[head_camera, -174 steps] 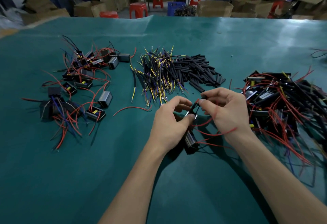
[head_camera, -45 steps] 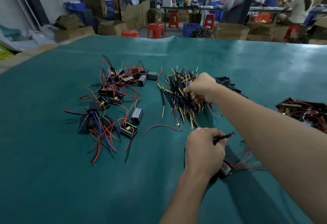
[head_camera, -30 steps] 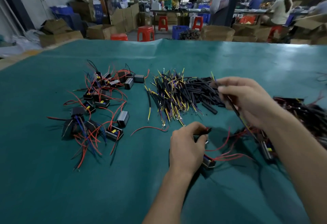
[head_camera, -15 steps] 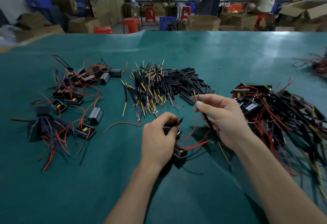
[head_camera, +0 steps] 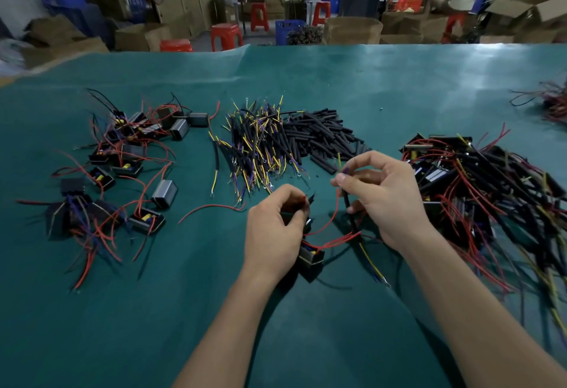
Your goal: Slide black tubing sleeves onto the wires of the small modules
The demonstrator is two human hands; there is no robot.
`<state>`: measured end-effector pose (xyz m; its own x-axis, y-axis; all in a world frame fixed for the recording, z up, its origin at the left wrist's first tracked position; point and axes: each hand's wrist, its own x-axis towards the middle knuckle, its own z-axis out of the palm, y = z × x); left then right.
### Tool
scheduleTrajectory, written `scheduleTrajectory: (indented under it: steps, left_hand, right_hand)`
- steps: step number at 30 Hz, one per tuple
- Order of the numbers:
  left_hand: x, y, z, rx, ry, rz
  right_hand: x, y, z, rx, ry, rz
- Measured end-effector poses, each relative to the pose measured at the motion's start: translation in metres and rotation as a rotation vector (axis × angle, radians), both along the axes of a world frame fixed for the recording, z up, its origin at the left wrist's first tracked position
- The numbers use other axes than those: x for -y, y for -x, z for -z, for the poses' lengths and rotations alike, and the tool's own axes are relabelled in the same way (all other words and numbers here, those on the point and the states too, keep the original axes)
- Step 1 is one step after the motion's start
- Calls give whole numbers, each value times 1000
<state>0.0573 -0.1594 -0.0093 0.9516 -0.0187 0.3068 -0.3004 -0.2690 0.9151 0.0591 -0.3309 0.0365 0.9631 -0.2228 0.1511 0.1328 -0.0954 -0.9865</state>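
We pinch a red wire end [head_camera: 303,198] in our left hand [head_camera: 273,234], the module [head_camera: 311,257] just beneath it; our right hand [head_camera: 386,197] pinches a sleeved yellow-purple lead [head_camera: 348,203] alongside.

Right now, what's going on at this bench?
A person is sleeving module wires by hand. The left hand pinches a red wire of a small module resting on the green table. The right hand pinches a black-sleeved yellow and purple lead. Loose black tubing sleeves lie behind; bare modules left, a finished pile right.
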Motion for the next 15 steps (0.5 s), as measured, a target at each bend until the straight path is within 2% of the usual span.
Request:
scheduleTrajectory:
  steps: [8,15]
  left_hand:
    - [-1,2,0,-14,-39,-26]
    - [1,-1,0,3,-70,-31]
  right_hand:
    - [-3,1,-5,-50,-181,-93]
    - [-5,2,-6,-63,-239,-76]
